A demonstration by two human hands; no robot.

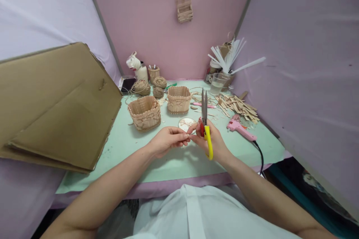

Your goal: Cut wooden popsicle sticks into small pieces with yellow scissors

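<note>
Right hand [215, 141] with scissors [204, 115] in its grip, blades [204, 102] foremost.

Bare green tabletop [174, 166] along the front edge is pretty roomy, and there's a decent lane between the cardboard [61, 108] and the nearer basket [147, 119]. Going straight back, though, you hit the small white dish [181, 125] and the farther basket [178, 106]. Right side's cramped: glue gun [243, 130], stick pile [238, 107], plus scissors [204, 108] poking up.
</note>
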